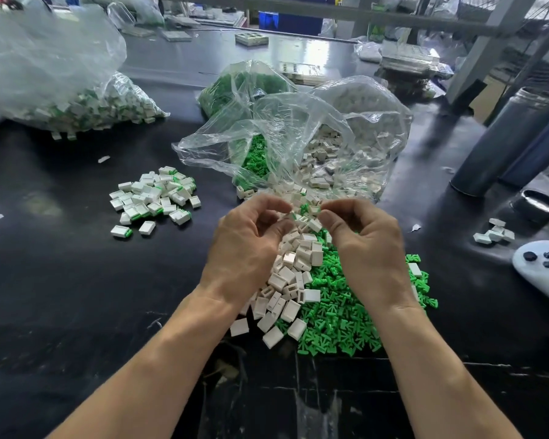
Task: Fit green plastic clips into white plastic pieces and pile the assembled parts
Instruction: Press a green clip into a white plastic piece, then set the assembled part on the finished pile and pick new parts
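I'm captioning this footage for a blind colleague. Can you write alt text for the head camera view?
Two bare hands, left hand and right hand, meet with curled fingers above a heap of white plastic pieces and green clips on a black table. A pile of assembled parts lies to the left, with clear plastic bags behind.
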`<state>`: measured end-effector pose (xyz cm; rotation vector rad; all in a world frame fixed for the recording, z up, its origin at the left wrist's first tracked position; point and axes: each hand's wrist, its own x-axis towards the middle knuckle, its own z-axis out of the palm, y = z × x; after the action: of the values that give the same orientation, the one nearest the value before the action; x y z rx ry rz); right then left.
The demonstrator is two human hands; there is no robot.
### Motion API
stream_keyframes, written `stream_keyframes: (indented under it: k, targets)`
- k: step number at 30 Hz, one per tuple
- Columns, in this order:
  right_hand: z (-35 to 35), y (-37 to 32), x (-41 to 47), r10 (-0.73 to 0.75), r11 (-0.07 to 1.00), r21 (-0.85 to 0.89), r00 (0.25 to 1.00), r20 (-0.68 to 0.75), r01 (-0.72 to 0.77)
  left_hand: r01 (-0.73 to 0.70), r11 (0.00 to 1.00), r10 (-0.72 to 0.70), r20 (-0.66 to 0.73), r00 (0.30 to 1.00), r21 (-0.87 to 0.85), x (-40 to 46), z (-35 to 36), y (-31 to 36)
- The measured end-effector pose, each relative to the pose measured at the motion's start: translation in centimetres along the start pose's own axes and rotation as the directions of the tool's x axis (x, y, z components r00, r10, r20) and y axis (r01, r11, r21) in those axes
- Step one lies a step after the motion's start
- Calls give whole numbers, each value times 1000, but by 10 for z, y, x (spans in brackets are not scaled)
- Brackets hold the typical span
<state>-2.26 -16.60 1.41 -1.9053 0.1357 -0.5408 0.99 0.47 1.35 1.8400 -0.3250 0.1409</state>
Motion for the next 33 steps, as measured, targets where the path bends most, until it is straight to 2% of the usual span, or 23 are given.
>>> stream_keyframes:
  k: [4, 7, 9, 15, 22, 25, 27, 31, 33]
  targets:
    - [-4, 5, 2, 36, 999, -8, 999, -37, -36, 11, 960, 3, -51, 999, 279, 13, -22, -15]
    - [-6, 7, 4, 56, 998, -24, 998, -36, -57, 58, 879, 38, -191, 981, 473, 24, -40, -26]
    - [-7, 8, 6, 72, 997, -40, 997, -21, -73, 122, 829, 52, -292, 955, 545, 31, -51, -33]
    - [-12, 11, 6, 80, 991, -107, 996, -39, -84, 302, 679, 2, -413, 911, 669, 41, -70, -50]
    - [-26, 14, 11, 125, 938, -320, 991, -51, -134, 367, 660, -36, -460, 887, 656, 41, -73, -56]
    - [-32, 9, 13, 147, 909, -386, 988, -55, -156, 353, 646, -18, -449, 894, 677, 40, -70, -54]
    - [-35, 5, 13, 172, 876, -452, 984, -38, -170, 288, 664, 25, -406, 914, 690, 40, -65, -51]
    - [-41, -2, 13, 252, 800, -560, 968, -13, -215, 30, 777, 102, -173, 980, 629, 38, -48, -46]
    - [-42, -3, 13, 291, 784, -578, 956, 24, -224, -38, 763, 86, -44, 995, 645, 36, -39, -46]
